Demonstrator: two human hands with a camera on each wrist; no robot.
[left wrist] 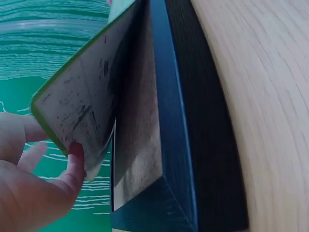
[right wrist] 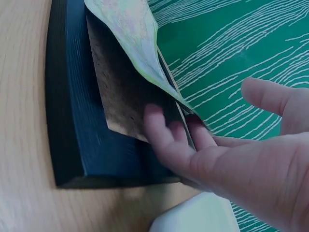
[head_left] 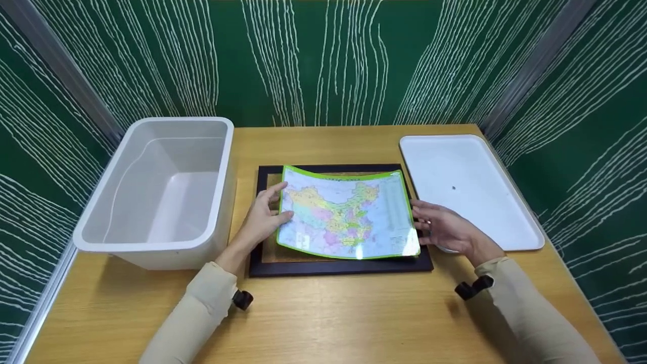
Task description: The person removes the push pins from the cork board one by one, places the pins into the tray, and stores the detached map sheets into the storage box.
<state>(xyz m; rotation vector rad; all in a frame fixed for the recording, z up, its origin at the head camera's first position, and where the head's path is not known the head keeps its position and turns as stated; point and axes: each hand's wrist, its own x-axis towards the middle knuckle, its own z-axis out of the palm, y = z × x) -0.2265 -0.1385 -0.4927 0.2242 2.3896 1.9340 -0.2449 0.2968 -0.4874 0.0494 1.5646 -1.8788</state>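
Note:
A laminated map (head_left: 343,215) with a green border bows over a dark picture frame (head_left: 341,268) with a brown backing board. At the map's left edge my left hand (head_left: 263,215) pinches the sheet; the left wrist view shows its raised corner (left wrist: 63,106) between thumb and fingers. My right hand (head_left: 447,230) is at the right edge, palm turned up and thumb held apart. In the right wrist view, its fingertips (right wrist: 154,113) reach under the map's edge, over the frame. The frame lies flat on the table.
A deep white plastic bin (head_left: 217,212) stands on the left of the wooden table (head_left: 323,318). To the right lies a shallow white tray (head_left: 470,197), its near-left corner behind my right hand. Green walls with white wavy lines enclose the back and sides.

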